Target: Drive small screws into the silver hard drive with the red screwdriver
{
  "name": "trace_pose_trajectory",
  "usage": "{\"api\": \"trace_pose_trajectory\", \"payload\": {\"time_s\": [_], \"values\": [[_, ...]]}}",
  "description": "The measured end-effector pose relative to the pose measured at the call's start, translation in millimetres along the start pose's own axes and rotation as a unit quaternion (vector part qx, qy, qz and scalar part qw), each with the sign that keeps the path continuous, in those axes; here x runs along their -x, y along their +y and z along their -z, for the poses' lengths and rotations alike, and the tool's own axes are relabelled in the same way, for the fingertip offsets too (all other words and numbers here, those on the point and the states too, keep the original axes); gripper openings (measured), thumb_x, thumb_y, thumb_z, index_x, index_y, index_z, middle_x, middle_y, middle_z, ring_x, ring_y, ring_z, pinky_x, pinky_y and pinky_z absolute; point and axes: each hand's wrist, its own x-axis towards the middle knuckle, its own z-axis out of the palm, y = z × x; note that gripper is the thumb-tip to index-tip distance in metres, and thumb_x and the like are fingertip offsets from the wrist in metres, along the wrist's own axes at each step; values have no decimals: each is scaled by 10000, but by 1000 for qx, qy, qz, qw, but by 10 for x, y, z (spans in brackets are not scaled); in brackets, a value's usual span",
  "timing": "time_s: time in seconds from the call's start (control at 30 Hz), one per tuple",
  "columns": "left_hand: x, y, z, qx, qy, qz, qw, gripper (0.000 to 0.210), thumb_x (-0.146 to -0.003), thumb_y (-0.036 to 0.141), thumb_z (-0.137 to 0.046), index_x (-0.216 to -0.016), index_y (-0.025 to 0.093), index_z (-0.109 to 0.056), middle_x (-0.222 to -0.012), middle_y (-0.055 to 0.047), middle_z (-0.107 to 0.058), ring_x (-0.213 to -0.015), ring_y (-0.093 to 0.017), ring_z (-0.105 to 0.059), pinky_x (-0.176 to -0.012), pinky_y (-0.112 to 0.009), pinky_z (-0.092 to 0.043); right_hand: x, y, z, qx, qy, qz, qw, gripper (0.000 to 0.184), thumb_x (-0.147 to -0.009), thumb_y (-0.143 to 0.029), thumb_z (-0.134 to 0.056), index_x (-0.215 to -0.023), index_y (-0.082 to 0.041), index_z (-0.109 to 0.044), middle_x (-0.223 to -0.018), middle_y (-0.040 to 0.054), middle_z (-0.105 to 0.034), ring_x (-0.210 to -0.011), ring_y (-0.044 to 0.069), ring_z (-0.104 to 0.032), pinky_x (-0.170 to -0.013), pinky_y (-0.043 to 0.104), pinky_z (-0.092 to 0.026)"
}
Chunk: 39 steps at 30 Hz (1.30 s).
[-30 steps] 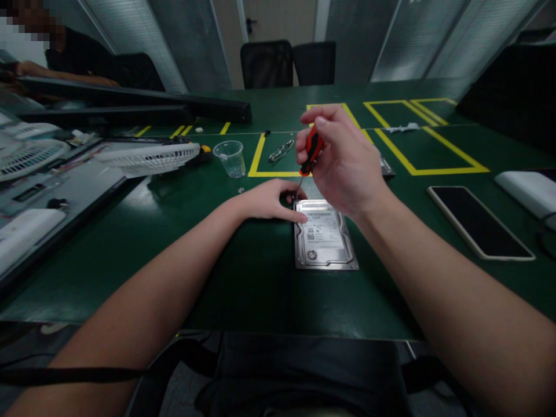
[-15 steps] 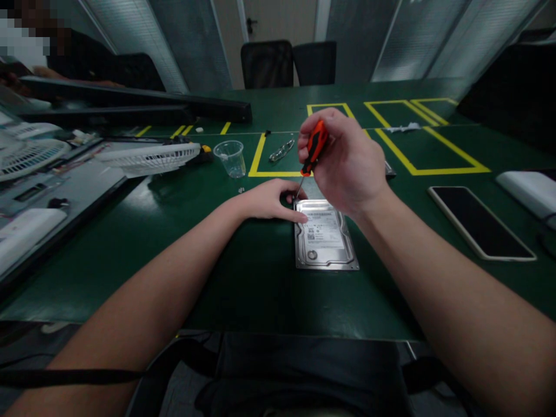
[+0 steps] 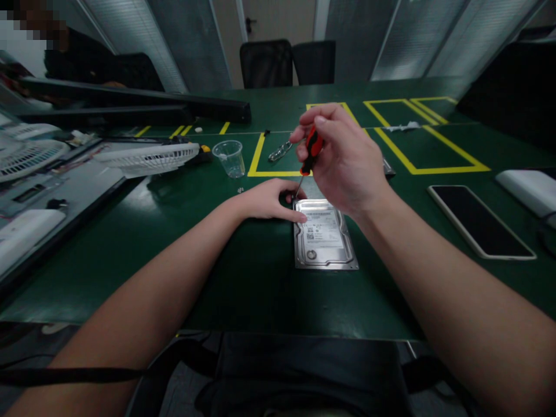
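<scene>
A silver hard drive [image 3: 325,234] with a white label lies flat on the green table. My left hand [image 3: 273,200] grips its far left corner, thumb on the label side and the other fingers around the far edge, partly hidden. My right hand [image 3: 343,153] holds a red and black screwdriver [image 3: 313,147] by the handle, fingers loosely curled around it. The thin shaft points down to the drive's far left corner, beside my left fingers. Its tip is too small to make out against the corner.
A clear plastic cup [image 3: 230,159] stands beyond my left hand, with tiny bits [image 3: 240,190] near it. A phone [image 3: 482,223] lies at the right. White fan grilles [image 3: 147,159] and a panel crowd the left. Yellow tape [image 3: 449,171] marks the table; a person sits at far left.
My right hand has turned slightly on the screwdriver handle, its fingers shifting and opening a little. My left hand and the hard drive stay put.
</scene>
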Motion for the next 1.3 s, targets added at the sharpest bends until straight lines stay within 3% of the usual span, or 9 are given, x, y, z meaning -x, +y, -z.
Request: {"api": "trace_pose_trajectory", "payload": {"time_s": [0.27,0.47,0.6,0.83,0.97,1.13,1.3], "values": [[-4,12,-4,-3,1,-1,1000,622,-766,623,-876,-1179,170,-769,-1098,-88,-734,-965,-256,-629,-840,-366,-483,-84,90,38,-18,21,11,1000,473,-1027,-688,-603,-846,-282,-765,-887,57,-698,-806,227,-630,-746,348,-553],[2,20,0,-2,1,7,1000,637,-760,623,-879,-1185,165,-758,-1115,-91,-733,-972,-258,-638,-843,-362,-486,-68,71,33,-3,18,13,1000,409,-999,-648,-683,-816,-287,-738,-914,54,-710,-835,233,-656,-814,362,-577],[0,-1,0,-3,2,4,1000,636,-759,626,-881,-1183,170,-752,-1114,-91,-735,-970,-258,-643,-854,-367,-491,-43,39,21,-7,12,11,1000,249,-997,-463,-736,-837,-277,-695,-926,34,-723,-820,202,-679,-852,344,-576],[-6,-9,-8,-6,3,0,1000,635,-768,622,-873,-1184,157,-758,-1088,-100,-739,-965,-261,-648,-840,-367,-488,-26,22,-5,-21,15,1,1000,216,-985,-345,-746,-829,-282,-611,-859,8,-705,-727,178,-632,-725,318,-547],[-4,6,-4,-5,4,1,1000,650,-764,616,-880,-1197,145,-761,-1100,-102,-741,-971,-261,-644,-850,-370,-491,-46,35,18,-9,3,17,1000,251,-1008,-405,-719,-806,-270,-657,-821,19,-650,-744,187,-627,-732,327,-541],[0,25,-1,-3,1,1,1000,630,-765,612,-881,-1177,148,-769,-1111,-99,-744,-975,-260,-630,-865,-374,-492,-99,77,55,-25,5,16,1000,491,-1020,-670,-635,-770,-253,-704,-834,46,-669,-757,194,-629,-703,332,-551],[3,33,-1,-1,3,-3,1000,613,-769,598,-882,-1169,148,-770,-1098,-96,-744,-953,-251,-622,-873,-377,-492,-94,60,42,-16,27,-2,1000,456,-992,-640,-685,-750,-254,-700,-850,38,-681,-781,180,-650,-726,303,-561]]}}
